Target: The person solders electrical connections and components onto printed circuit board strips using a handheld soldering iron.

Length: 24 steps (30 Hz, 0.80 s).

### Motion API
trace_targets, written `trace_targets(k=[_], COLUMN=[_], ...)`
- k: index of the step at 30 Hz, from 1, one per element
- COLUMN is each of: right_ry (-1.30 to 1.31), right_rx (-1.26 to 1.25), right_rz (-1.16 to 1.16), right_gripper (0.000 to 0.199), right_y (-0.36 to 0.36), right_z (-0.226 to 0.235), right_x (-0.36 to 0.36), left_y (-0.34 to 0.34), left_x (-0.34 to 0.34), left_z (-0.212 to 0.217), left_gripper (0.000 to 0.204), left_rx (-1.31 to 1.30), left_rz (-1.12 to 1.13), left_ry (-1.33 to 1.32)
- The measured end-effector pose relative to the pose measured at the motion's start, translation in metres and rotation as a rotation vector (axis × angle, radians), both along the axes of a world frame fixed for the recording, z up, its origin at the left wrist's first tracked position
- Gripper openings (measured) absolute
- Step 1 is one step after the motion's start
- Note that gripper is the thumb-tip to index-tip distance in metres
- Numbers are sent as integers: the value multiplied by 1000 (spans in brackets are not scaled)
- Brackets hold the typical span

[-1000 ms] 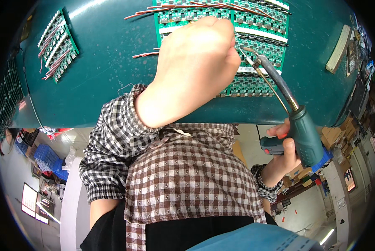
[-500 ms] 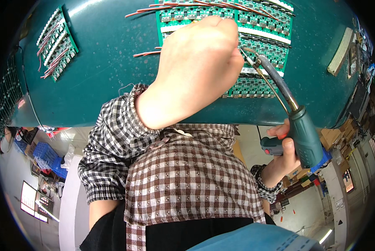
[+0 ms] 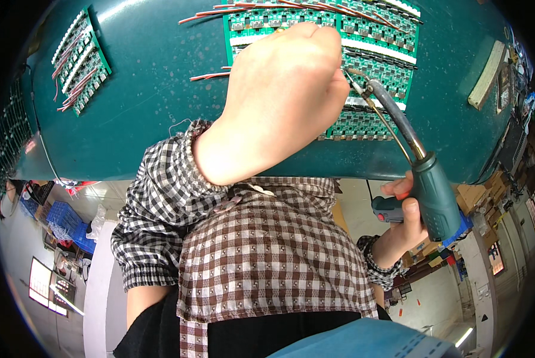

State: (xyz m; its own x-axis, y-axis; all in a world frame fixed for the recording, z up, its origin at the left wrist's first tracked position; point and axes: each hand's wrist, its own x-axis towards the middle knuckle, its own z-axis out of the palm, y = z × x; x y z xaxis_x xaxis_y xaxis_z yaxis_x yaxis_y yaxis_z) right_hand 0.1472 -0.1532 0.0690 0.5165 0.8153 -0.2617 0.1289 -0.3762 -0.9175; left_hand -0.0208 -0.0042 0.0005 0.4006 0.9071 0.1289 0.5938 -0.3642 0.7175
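My left hand is closed with its back turned up, over the green circuit boards. Its fingertips are hidden beneath it, so what they pinch cannot be made out. My right hand grips a green-handled soldering gun by its grip, below the table's front edge. The gun's bent metal tube slants up and left, and its tip ends at the boards, close beside my left thumb. Red and white wires stick out to the left of the boards, and more wires lie across their far rows.
A smaller group of circuit boards with red and white wires lies at the left on the green tabletop. A thin cable runs down the left side. On the right are a pale bar and assorted clutter. Blue crates stand beyond the table.
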Motion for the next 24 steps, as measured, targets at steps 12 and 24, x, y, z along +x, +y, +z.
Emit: trace_targets(k=[12, 24], right_ry=[-7, -22], right_rx=[88, -9], right_rz=[65, -15], right_gripper=[51, 50], right_y=[-3, -1], right_z=[-4, 0], right_x=[7, -2], left_y=[0, 0], left_x=[-1, 0], left_z=[0, -1], left_gripper=[11, 9], left_rx=[-2, 2], left_rz=[-5, -2], left_ry=[2, 7])
